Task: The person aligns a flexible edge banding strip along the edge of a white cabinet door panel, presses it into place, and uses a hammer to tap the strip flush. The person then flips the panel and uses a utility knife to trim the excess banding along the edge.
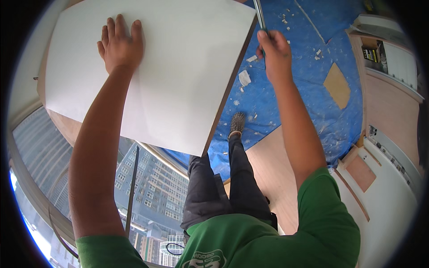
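My left hand (pixel 121 46) lies flat on a large white board (pixel 178 76), its fingers spread. The board's right edge shows a darker, thin side running down to a corner above my legs. Just beyond that edge, my right hand (pixel 277 56) is closed around the dark handle of a long tool with a shiny metal shaft (pixel 259 13). The shaft points away from me, close beside the board's far right corner. The tool's far end is cut off by the top of the picture, so its exact kind cannot be made out.
A blue sheet (pixel 304 89) covers the floor, strewn with white scraps and a tan board piece (pixel 337 86). Plywood (pixel 270 169) lies near my feet. Along the right stand pale cabinets (pixel 380 201). Tall buildings show through a window (pixel 147 192) at lower left.
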The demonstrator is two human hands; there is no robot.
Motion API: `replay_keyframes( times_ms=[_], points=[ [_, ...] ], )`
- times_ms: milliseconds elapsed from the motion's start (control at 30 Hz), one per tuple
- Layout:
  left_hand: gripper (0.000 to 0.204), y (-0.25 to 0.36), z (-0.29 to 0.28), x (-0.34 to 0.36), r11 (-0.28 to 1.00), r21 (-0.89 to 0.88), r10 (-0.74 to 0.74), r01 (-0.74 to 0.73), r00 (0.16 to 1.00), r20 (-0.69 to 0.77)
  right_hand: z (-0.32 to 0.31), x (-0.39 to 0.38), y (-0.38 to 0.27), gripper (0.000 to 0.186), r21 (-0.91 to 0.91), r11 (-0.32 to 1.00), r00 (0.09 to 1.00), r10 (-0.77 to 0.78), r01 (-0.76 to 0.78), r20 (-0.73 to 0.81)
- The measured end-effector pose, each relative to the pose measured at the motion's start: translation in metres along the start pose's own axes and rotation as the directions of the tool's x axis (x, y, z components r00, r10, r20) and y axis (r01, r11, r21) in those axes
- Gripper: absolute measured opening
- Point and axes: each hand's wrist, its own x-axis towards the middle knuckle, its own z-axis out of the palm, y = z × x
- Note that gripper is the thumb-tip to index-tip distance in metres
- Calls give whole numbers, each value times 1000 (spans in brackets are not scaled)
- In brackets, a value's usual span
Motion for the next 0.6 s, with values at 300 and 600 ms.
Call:
replay_keyframes(
  times_ms=[300, 600],
  points=[
    [68, -2, -5, -5, 977, -34, 213, -213, 977, 20, 2, 31, 15, 50, -119, 991, 998, 55, -56, -10],
    [69, -9, 0, -8, 960, 4, 280, -280, 959, 41, 6, 7, 27, 61, -224, 974, 996, 46, -28, 74]
  ],
)
